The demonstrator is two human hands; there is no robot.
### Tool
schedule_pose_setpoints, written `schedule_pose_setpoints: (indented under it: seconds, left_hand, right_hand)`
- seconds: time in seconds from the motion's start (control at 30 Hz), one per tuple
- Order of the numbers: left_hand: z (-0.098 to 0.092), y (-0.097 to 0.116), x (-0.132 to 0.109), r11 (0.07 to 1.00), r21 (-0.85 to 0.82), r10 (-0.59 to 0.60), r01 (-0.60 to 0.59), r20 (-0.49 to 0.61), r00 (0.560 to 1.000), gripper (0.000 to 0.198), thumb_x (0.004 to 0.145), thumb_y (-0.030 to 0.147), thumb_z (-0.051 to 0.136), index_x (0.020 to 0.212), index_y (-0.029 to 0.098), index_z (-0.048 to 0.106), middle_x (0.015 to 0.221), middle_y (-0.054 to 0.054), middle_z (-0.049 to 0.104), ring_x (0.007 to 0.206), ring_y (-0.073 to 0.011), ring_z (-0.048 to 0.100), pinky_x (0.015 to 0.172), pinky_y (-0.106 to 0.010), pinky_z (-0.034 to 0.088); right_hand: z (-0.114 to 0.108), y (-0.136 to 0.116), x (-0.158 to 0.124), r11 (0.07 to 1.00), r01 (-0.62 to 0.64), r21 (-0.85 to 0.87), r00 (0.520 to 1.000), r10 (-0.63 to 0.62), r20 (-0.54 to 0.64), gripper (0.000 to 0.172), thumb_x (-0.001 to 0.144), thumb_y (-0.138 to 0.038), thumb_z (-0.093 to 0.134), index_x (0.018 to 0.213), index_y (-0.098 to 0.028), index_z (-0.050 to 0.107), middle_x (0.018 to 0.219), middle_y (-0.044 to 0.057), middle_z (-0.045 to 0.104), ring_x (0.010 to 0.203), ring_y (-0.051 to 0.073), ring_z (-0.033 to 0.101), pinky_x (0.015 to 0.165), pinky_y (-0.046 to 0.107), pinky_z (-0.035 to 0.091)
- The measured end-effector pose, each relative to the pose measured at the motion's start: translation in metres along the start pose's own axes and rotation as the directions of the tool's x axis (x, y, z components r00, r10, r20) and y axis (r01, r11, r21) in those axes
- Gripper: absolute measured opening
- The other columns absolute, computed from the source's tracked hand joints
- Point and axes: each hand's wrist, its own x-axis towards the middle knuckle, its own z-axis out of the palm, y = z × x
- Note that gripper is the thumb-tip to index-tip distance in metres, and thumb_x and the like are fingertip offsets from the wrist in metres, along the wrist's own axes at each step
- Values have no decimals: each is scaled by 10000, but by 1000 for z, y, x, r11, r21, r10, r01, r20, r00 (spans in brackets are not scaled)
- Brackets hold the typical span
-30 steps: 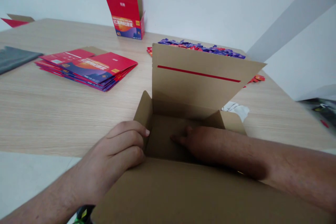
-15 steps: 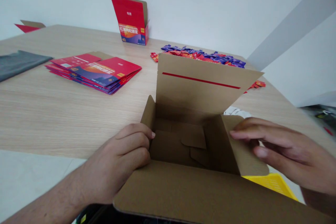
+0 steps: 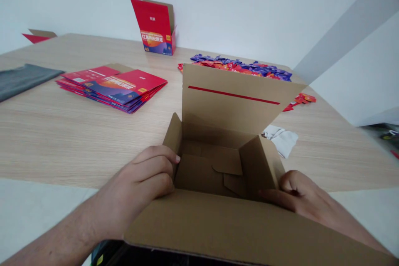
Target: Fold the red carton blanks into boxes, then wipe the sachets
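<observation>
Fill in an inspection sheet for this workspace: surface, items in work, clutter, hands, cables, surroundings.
Surface: pale wood-grain table.
Items in work: open cardboard box, flaps spread, a red strip on the raised far flap; stack of flat printed cartons to its left; heap of purple and red packets behind it, partly hidden; upright red carton near the wall.
Clutter: pale crumpled cloth right of the box; dark grey item, apparently cloth, far left.
Hands: left hand grips the box's left side; right hand its right side.
Cables: nothing seen.
Surroundings: white wall; dark, blurred items at the right edge, unidentifiable.
</observation>
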Motion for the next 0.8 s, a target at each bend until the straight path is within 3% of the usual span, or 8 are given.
schedule_pose_setpoints:
  seconds: [0.07, 0.13, 0.23, 0.33, 0.47, 0.67, 0.8]
  left_hand:
    - [0, -1, -1, 1000, 7, 0, 0, -16, 1000, 51, 977, 197, 556, 941, 201, 593, 893, -61, 624, 1124, -244, 588, 993, -383, 522]
    - [0, -1, -1, 1000, 12, 7, -7, -30, 1000, 46, 975, 206, 568, 940, 200, 597, 884, -60, 623, 1126, -246, 589, 988, -380, 521]
    - [0, -1, 0, 1000, 15, 13, -12, -44, 999, 59, 970, 232, 575, 927, 201, 600, 870, -64, 622, 1115, -252, 599, 968, -380, 533]
    - [1, -1, 2, 1000, 17, 17, -16, -57, 998, 65, 959, 249, 579, 915, 204, 596, 865, -67, 621, 1096, -257, 608, 949, -382, 546]
    - [1, -3, 1, 1000, 23, 13, -12, -54, 998, 46, 950, 233, 573, 922, 204, 595, 888, -72, 622, 1110, -263, 601, 955, -395, 548]
    - [-2, -8, -1, 1000, -7, 18, -18, -35, 999, 138, 933, 342, 606, 937, 205, 588, 896, -85, 619, 1118, -281, 593, 963, -419, 547]
    - [-2, -7, 2, 1000, 1, 19, -19, -36, 999, 150, 927, 358, 612, 925, 211, 584, 897, -87, 632, 1113, -283, 607, 952, -415, 557]
  right_hand:
    - [1, -2, -6, 995, 91, -31, 988, -86, 130, 303, 800, -447, 753, 1093, -387, 802, 810, 38, 694, 687, 220, 707, 596, 333, 613]
    - [4, 1, -13, 990, 84, -112, 981, -62, 186, 448, 799, -350, 736, 1243, -408, 745, 910, 39, 740, 716, 234, 745, 618, 341, 627]
    - [14, 13, -22, 980, -34, -196, 987, 64, 148, 574, 817, -349, 688, 1385, -429, 658, 1057, 44, 790, 758, 274, 783, 563, 342, 624]
    - [22, 21, -30, 989, -49, -141, 988, 69, 136, 617, 836, -404, 669, 1448, -445, 608, 1106, 29, 807, 814, 291, 796, 583, 346, 638]
    - [25, 8, -44, 983, -116, -141, 993, 109, -55, 671, 877, -424, 634, 1537, -417, 512, 1193, 34, 783, 943, 331, 783, 715, 451, 668]
    - [42, -4, -45, 979, -150, -140, 983, 132, -126, 497, 946, -399, 556, 1437, -366, 624, 1301, 67, 733, 1152, 333, 728, 904, 487, 643]
    - [52, 12, -30, 987, -130, -95, 985, 118, -124, 401, 891, -389, 594, 1266, -357, 735, 1164, 53, 779, 1066, 341, 745, 859, 487, 646]
